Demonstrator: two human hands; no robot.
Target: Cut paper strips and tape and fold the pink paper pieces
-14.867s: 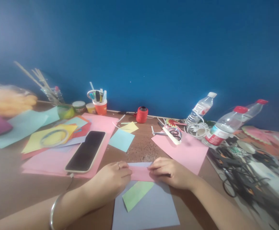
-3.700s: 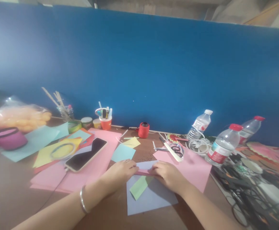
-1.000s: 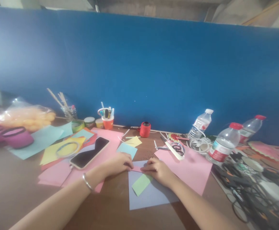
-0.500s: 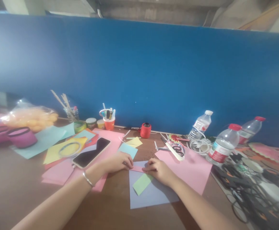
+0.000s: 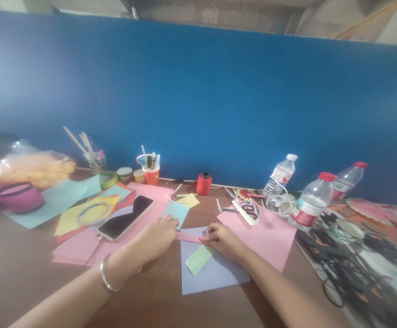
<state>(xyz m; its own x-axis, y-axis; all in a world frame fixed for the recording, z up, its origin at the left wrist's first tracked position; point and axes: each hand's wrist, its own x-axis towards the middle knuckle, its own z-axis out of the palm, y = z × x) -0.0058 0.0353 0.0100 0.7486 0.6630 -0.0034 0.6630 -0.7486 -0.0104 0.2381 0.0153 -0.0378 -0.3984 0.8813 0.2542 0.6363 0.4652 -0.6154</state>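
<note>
A narrow pink paper strip (image 5: 189, 237) lies across the top of a lavender sheet (image 5: 215, 272). My right hand (image 5: 221, 239) pinches the strip's right end, its fingers pressed together. At the left end is my left hand (image 5: 162, 233), fingers curled and its fingertips partly hidden; the strip's end runs under them. A small folded green paper (image 5: 199, 259) rests on the lavender sheet just below the strip. Beyond my left hand lie a light blue paper (image 5: 178, 212) and a small yellow one (image 5: 189, 200).
A phone (image 5: 126, 217) lies on coloured papers at the left. Scissors (image 5: 249, 210) and a white tool (image 5: 245, 212) sit on a pink sheet (image 5: 273, 232). Bottles (image 5: 312, 202) and tangled cables (image 5: 352, 269) occupy the right. A red cup (image 5: 151, 175) holds pens by the blue wall.
My left hand has moved left and slightly nearer, showing more of the strip between the hands. The right hand remains on the strip. The whole view has shifted a little.
</note>
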